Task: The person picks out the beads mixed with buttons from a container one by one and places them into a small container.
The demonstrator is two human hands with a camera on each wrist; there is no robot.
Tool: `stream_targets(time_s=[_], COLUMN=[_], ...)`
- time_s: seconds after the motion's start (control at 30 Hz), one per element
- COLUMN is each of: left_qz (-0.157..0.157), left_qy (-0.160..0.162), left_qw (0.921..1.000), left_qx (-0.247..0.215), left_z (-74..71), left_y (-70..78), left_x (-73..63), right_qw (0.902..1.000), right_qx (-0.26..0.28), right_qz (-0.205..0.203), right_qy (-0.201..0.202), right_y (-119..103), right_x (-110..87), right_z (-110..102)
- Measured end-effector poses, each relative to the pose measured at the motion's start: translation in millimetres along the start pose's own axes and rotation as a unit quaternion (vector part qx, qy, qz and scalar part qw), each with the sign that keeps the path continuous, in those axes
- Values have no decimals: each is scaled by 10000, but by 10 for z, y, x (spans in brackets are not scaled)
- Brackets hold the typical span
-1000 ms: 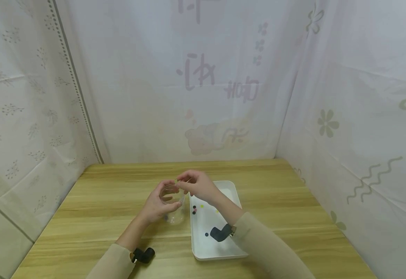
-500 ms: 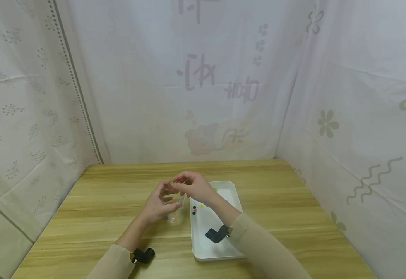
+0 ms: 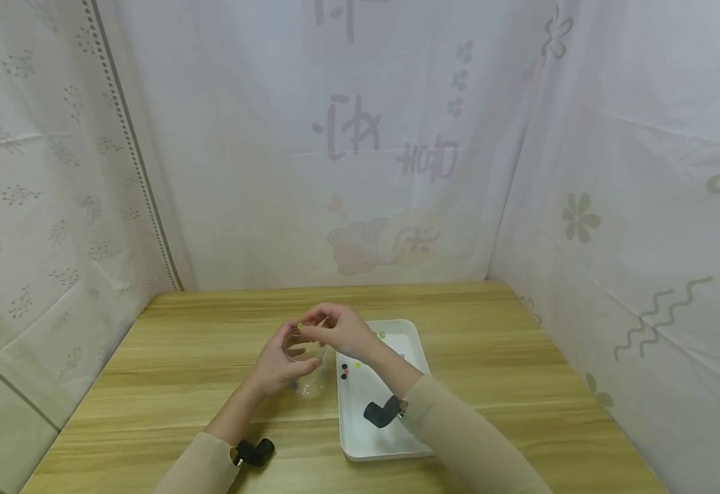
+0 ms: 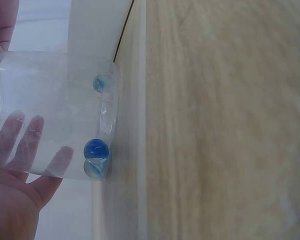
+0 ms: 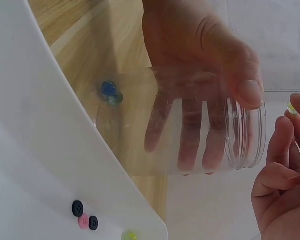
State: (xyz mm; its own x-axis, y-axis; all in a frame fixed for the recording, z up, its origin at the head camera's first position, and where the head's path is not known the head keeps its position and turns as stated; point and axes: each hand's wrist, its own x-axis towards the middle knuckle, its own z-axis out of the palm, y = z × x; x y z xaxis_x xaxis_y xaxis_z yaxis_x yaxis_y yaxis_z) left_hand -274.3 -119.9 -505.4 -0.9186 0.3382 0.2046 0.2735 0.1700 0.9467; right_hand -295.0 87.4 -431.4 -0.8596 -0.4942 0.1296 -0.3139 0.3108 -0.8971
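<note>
A clear plastic jar (image 3: 311, 385) stands upright on the table, and my left hand (image 3: 275, 362) holds it near the top with fingers and thumb curled round it. Blue and pale-blue glass marbles lie on its bottom; one blue marble (image 4: 96, 150) shows plainly in the left wrist view. My right hand (image 3: 342, 334) is over the jar's mouth, its thumb and finger pinching a small yellow-green marble (image 5: 291, 108). The marble is mostly covered by the fingertips.
Right of the jar lies a white tray (image 3: 356, 439), partly under my right forearm. It holds black buttons (image 5: 77, 208), a pink button (image 5: 83, 221) and some yellow-green marbles (image 5: 130, 235). Patterned white curtains (image 3: 261, 171) enclose the wooden table (image 3: 211, 322).
My right hand has shifted a little left, bringing the yellow-green marble from the jar's right rim to over its mouth. The left hand and jar have stayed put.
</note>
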Motion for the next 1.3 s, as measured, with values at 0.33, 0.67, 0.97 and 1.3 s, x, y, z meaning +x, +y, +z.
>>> stream_targets(time_s=[0.33, 0.67, 0.97, 1.3], left_qz=[162, 184, 183, 225], left_qy=[1, 46, 48, 46], left_qw=[9999, 9998, 9998, 9997], left_qx=[-56, -20, -60, -69], left_z=[8, 14, 10, 12], left_y=[-27, -28, -31, -44], left_x=[16, 20, 9, 6], right_qw=[9991, 9959, 9958, 9949], right_qx=[255, 746, 647, 390], right_qz=[-207, -69, 38, 85], right_qy=[278, 504, 653, 923], right_y=[97, 248, 333, 455], right_x=[4, -36, -109, -165], right_z=[-165, -357, -455, -609])
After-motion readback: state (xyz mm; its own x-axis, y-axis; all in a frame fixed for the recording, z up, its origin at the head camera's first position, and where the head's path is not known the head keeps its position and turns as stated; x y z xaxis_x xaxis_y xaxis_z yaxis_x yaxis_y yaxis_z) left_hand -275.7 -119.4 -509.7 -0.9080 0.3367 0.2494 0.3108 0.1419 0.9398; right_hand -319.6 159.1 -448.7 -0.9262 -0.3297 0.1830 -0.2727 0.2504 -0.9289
